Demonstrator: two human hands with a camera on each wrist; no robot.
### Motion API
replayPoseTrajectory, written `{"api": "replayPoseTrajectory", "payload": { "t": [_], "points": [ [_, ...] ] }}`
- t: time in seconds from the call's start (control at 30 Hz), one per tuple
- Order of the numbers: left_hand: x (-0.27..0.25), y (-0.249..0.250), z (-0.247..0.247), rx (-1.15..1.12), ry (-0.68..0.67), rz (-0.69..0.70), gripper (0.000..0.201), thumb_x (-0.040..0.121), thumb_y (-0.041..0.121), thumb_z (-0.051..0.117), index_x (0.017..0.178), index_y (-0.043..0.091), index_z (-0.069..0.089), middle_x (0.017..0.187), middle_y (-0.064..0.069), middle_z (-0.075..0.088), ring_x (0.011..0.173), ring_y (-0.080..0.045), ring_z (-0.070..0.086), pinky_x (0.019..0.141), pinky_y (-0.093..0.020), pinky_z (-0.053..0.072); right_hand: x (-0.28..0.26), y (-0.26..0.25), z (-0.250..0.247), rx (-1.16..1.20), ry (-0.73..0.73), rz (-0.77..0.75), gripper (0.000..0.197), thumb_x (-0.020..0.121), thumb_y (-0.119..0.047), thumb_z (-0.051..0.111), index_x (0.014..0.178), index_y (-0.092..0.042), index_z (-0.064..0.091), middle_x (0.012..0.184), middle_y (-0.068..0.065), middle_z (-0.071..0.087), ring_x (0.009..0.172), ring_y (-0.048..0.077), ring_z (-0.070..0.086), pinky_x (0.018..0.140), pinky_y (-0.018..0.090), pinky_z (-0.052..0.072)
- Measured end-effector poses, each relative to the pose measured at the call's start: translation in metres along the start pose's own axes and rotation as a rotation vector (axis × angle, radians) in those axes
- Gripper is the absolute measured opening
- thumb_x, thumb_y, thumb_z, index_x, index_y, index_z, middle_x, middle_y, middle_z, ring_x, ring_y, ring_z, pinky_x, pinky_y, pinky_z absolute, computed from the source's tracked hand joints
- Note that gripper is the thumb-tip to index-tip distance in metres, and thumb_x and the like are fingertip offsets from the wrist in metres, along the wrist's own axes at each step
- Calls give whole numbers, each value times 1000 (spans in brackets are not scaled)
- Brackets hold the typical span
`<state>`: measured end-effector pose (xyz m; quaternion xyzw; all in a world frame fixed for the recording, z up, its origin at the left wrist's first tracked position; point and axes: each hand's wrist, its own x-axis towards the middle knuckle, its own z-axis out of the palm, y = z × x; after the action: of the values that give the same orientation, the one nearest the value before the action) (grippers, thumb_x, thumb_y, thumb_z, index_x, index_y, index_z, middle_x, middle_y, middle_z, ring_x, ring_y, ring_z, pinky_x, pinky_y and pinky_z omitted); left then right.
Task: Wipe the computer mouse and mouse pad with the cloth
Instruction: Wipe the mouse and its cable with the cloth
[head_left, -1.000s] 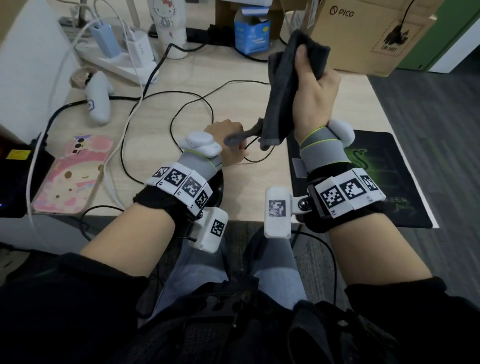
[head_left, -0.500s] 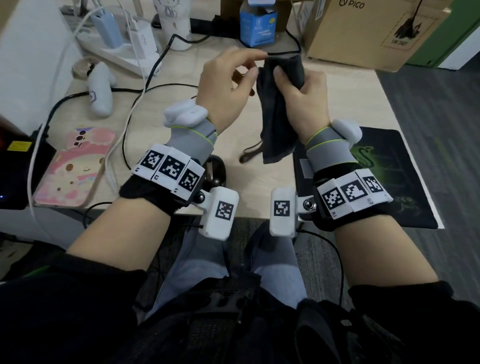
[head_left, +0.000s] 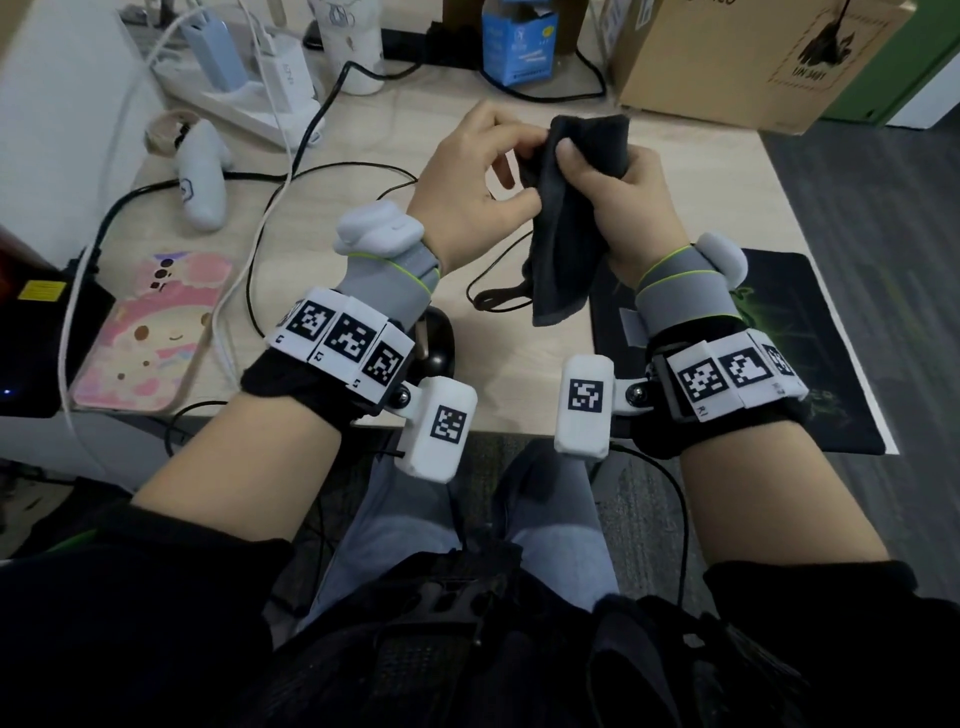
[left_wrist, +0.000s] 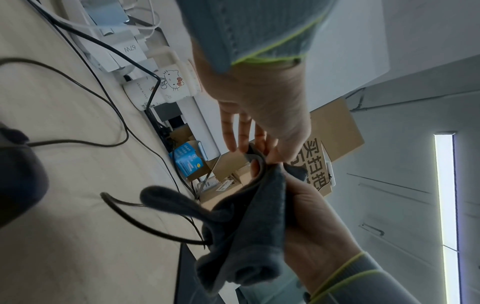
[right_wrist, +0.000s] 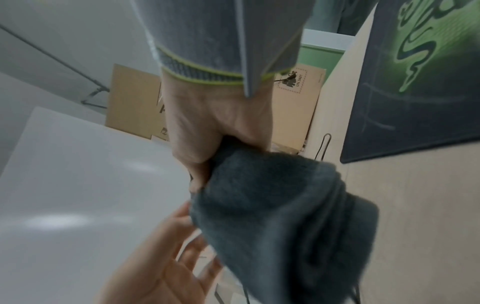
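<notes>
Right hand (head_left: 621, 205) fisted round cloth (head_left: 566, 249), held above desk (head_left: 363, 135). Left hand (head_left: 467, 187) pinches cloth's upper edge, apparently to refold it for wiping. Mouse (head_left: 439, 345) on desk below left wrist, partly hidden. Mouse pad (head_left: 821, 312) beneath right wrist, not yet wiped.

Computer mouse (head_left: 439, 354) mostly hidden under left wrist band (head_left: 345, 338); mouse pad (head_left: 821, 312) partly covered by right wrist band (head_left: 727, 375); cloth (right_wrist: 285, 216) blurred.

Grey cloth (right_wrist: 272, 205) in the grip of the right hand (right_wrist: 207, 127), left hand (right_wrist: 155, 267) at its edge.
</notes>
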<state>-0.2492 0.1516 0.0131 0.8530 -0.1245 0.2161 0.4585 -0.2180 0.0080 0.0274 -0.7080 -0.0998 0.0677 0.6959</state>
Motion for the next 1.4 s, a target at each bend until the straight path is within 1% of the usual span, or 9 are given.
{"api": "replayPoseTrajectory", "payload": {
  "t": [0.23,0.37,0.43,0.53,0.67,0.8,1.0,1.17,1.4],
  "points": [
    [1,-4,-1,-8,-46,-16,44,75,6,50,115,13,65,86,18,41,72,12,49,60,0,33,-4,2,-3,-36,-102,-6,21,69,-4,61,90,-8,63,78,2,68,73,14,65,74,29,55],
    [0,-7,0,-24,-71,-55,41,75,6,54,115,11,64,87,19,42,73,15,50,61,0,35,-2,4,3,-172,-37,-27,6,74,-20,60,76,-15,64,76,8,64,73,19,61,75,42,54],
    [0,-6,0,-51,-102,-83,41,75,8,56,116,9,62,87,18,42,73,16,51,61,-1,39,0,8,5,-216,34,-26,19,76,-33,58,71,-16,64,79,14,66,74,23,61,77,53,54],
    [0,-2,1,-48,-100,-95,40,74,18,60,113,8,62,86,18,45,72,6,53,64,-3,41,1,9,7,-226,58,-34,30,79,-40,55,75,-12,67,81,18,68,73,28,63,75,55,52],
    [-4,1,2,-53,15,-158,32,69,30,68,99,22,61,78,18,57,63,-10,52,69,-23,48,2,5,6,-97,88,-24,42,83,-37,54,87,3,68,90,26,69,80,30,65,82,53,53],
    [-5,6,3,20,0,-140,33,69,29,62,98,13,66,82,16,57,72,-17,59,74,-32,50,0,3,4,-29,10,-53,22,96,-18,48,95,-3,65,85,10,69,84,23,67,85,40,55],
    [-6,3,10,39,71,-69,39,68,31,58,98,6,65,96,-9,60,86,-26,60,72,-42,52,-6,4,-3,67,-122,-41,13,95,-8,49,96,-6,63,76,-4,73,77,11,69,73,25,55],
    [-10,3,13,69,112,-52,36,71,32,59,99,12,68,100,-1,59,89,-17,58,73,-37,52,-11,1,-8,273,-174,38,16,92,6,45,92,-2,59,71,0,73,71,13,70,67,26,56],
    [-9,2,12,152,-28,16,47,70,35,55,104,5,65,105,-15,60,101,-33,50,85,-31,39,-13,7,-8,293,-61,16,13,91,7,49,87,-1,60,66,0,73,67,14,70,63,26,56]
  ]
}}
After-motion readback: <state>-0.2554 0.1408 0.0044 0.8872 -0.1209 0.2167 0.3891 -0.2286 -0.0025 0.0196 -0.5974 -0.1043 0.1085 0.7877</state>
